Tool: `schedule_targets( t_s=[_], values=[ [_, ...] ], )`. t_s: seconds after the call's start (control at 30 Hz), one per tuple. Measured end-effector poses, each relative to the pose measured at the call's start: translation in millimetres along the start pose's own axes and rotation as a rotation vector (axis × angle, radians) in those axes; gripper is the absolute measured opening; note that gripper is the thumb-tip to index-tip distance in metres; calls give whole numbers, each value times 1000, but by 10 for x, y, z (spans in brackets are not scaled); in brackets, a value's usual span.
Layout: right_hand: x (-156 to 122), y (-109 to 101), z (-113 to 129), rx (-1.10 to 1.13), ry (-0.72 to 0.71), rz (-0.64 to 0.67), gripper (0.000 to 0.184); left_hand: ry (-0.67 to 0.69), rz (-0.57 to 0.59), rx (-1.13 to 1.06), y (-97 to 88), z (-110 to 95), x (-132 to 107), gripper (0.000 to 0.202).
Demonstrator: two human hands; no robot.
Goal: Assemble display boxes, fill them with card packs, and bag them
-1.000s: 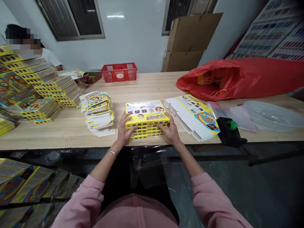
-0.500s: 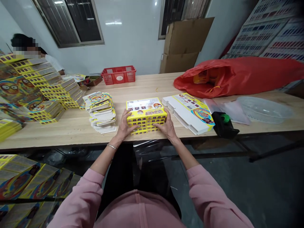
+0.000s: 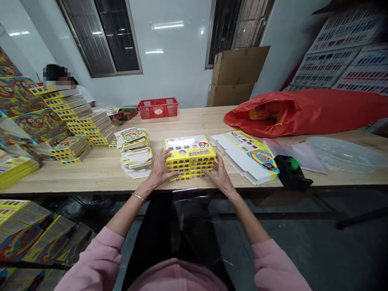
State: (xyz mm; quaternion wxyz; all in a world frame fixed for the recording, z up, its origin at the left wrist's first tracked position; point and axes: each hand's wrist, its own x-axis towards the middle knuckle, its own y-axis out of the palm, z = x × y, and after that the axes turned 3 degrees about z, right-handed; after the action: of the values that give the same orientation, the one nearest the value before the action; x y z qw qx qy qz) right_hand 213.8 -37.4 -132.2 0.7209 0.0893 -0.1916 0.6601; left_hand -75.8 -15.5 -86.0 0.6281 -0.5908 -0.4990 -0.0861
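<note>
A short stack of yellow printed boxes [image 3: 189,152] sits at the near edge of the wooden table [image 3: 188,117]. My left hand [image 3: 160,169] presses against the stack's left front corner with fingers spread on the box sides. My right hand [image 3: 219,174] rests against the right front corner, fingers stretched along the lowest boxes. Both hands clasp the stack between them. A clear plastic sheet [image 3: 194,218] hangs from the table edge below the stack.
A pile of printed cards [image 3: 135,151] lies left of the stack, flat box blanks [image 3: 245,153] right. A black tape dispenser [image 3: 291,173], clear bags [image 3: 342,151], a red sack [image 3: 306,109], a red basket [image 3: 157,107] and tall box stacks [image 3: 75,121] also stand there. Another person [image 3: 65,83] sits far left.
The camera has tilted up and shifted a little. My hands have slid slightly down and forward along the stack's front corners; the stack stays in place.
</note>
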Motion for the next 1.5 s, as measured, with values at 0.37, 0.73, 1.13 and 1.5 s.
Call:
schedule_targets(
  t_s=[0.37, 0.73, 1.13, 1.5],
  values=[
    [383, -260, 363, -250, 137, 135, 61, -210, 90, 224, 20, -1046, 0, 54],
    [-1415, -744, 168, -390, 1025, 347, 78, -592, 389, -313, -332, 1, 1132, 67],
    [-1254, -126, 101, 850, 413, -715, 33, -1085, 249, -1019, -220, -19, 931, 77],
    [149, -145, 971, 532, 57, -280, 45, -1037, -300, -909, -43, -710, 462, 64]
  ],
)
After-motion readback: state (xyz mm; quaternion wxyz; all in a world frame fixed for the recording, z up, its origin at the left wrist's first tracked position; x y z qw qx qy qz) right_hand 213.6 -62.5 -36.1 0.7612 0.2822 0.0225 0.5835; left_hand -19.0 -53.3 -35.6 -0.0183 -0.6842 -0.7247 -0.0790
